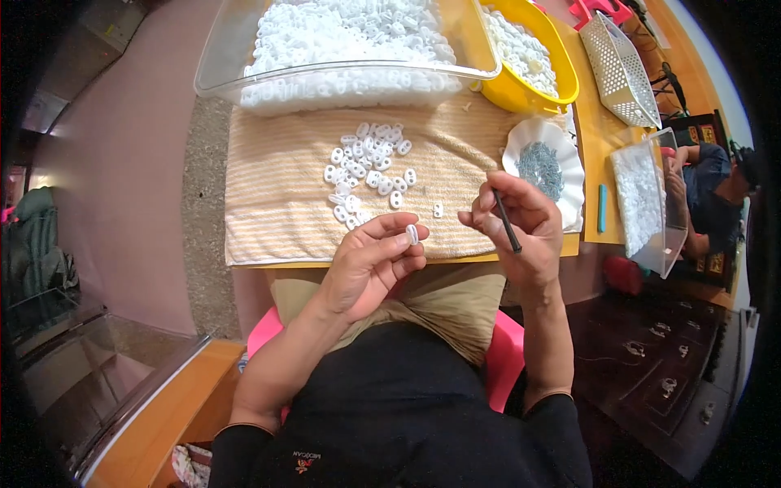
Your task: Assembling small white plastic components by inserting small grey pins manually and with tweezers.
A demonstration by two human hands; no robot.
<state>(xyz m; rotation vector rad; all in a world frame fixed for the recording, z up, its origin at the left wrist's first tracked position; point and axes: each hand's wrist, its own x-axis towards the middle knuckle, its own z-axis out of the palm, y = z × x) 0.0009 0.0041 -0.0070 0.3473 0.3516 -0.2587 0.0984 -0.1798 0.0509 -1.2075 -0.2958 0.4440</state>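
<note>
My left hand (pixel 358 268) pinches a small white oval plastic piece (pixel 412 234) between thumb and fingertips, just above the towel's near edge. To its right, my raised right hand (pixel 529 224) is closed around a thin dark rod-shaped tool (pixel 506 221), which slants down across the fingers. A loose pile of white plastic pieces with two holes (pixel 370 159) lies on the striped towel (pixel 277 179) beyond my left hand. One single white piece (pixel 438 210) rests between the two hands. Beyond my right hand, a fluted white dish (pixel 573 191) holds many tiny grey metal parts (pixel 540 169).
A clear bin (pixel 213 69) full of white pieces stands at the back, beside a yellow basin (pixel 561 77) of similar pieces. Farther right are a white perforated basket (pixel 622 69), a teal stick (pixel 602 207) and another clear box (pixel 671 220). A person (pixel 716 187) sits at the far right.
</note>
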